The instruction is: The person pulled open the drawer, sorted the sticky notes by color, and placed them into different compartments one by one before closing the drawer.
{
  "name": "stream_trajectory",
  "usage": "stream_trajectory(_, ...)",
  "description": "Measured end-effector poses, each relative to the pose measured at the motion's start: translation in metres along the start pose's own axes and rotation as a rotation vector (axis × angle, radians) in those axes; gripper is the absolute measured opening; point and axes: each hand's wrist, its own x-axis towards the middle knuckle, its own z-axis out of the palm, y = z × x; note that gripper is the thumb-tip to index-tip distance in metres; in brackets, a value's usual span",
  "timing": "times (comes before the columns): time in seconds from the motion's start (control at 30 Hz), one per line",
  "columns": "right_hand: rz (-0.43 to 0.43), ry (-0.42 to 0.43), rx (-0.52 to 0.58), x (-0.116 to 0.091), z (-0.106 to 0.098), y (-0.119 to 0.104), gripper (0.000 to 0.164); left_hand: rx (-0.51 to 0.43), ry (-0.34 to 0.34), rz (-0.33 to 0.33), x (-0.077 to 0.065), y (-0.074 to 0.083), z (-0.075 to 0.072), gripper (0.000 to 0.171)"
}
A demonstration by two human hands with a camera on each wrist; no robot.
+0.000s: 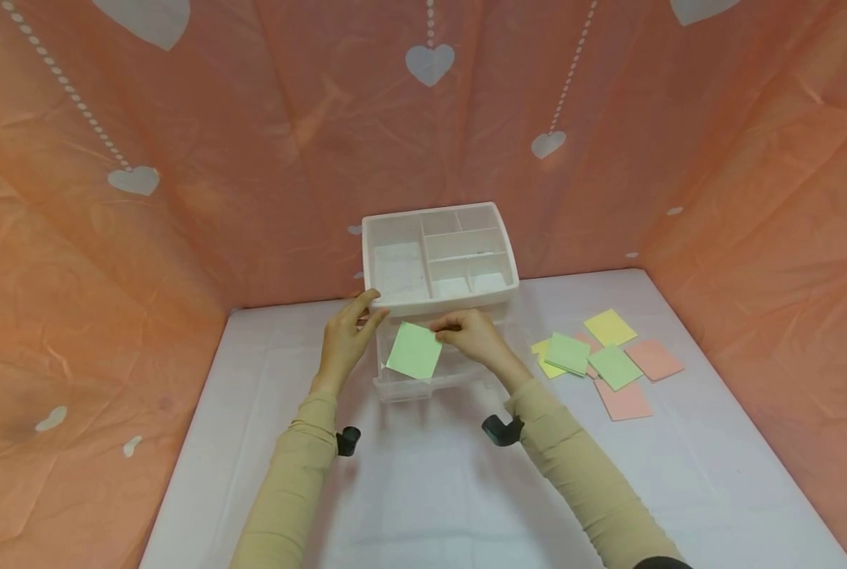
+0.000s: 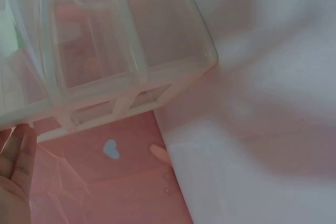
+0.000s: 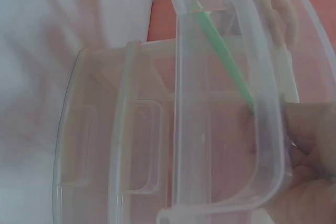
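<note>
A white drawer organizer (image 1: 446, 303) with clear drawers stands at the table's back, and its top clear drawer (image 1: 404, 390) is pulled out. My right hand (image 1: 476, 340) pinches a green sticky-note pad (image 1: 414, 352) by its right corner, over that drawer. Through the clear plastic in the right wrist view, the pad (image 3: 223, 51) shows edge-on as a thin green strip. My left hand (image 1: 342, 341) holds the organizer's front left corner, forefinger on the rim and thumb just below. In the left wrist view its fingers (image 2: 20, 148) touch the frame's edge.
Yellow, pink and green sticky-note pads (image 1: 614, 367) lie spread and partly overlapping on the white table (image 1: 708, 466), right of the organizer. Its divided top tray (image 1: 398, 265) has several compartments. Orange cloth (image 1: 310, 150) with heart prints hangs behind and along both sides.
</note>
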Motion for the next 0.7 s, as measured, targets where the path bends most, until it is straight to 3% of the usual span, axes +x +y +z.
stream_trajectory(0.7, -0.030, 0.048, -0.046, -0.0090, -0.0087, -0.0027, 0.025, 0.016, 0.008, -0.004, 0.0006, 0.0023, 0.0005, 0.033)
